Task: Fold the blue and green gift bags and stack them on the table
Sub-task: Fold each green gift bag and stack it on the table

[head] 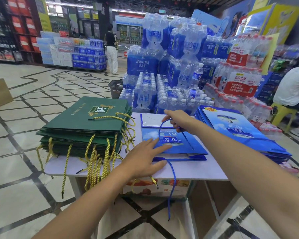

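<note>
While the blue gift bag (179, 145) lies flat in the middle of the table (100, 169), it looks nearly folded but is not yet stacked: its far flap shows a white inside and its near edge is doubled over. The left hand (143, 157) presses on the bag's near left corner with straight, spread fingers. The right hand (178, 120) has its fingers curled round the cord handle (160, 131) at the far end, holding the loop up off the print. A second blue cord (173, 178) hangs over the table's near edge.

To the right lies a flat stack of blue bags (240, 128), close beside the one in hand; whether they touch I cannot tell. To the left sits a taller stack of green bags (86, 128), its gold cords (93, 161) spilling down the table front.

I judge most of the work done, with this bag left to tuck flat and lay on the blue stack. Whether more unfolded bags wait is not visible.

Behind the table stand packs of bottled water (145, 66) and a shopping basket (116, 88), and a person in a white shirt (292, 87) sits at the right. The loose cords could snag as the bag is moved.
</note>
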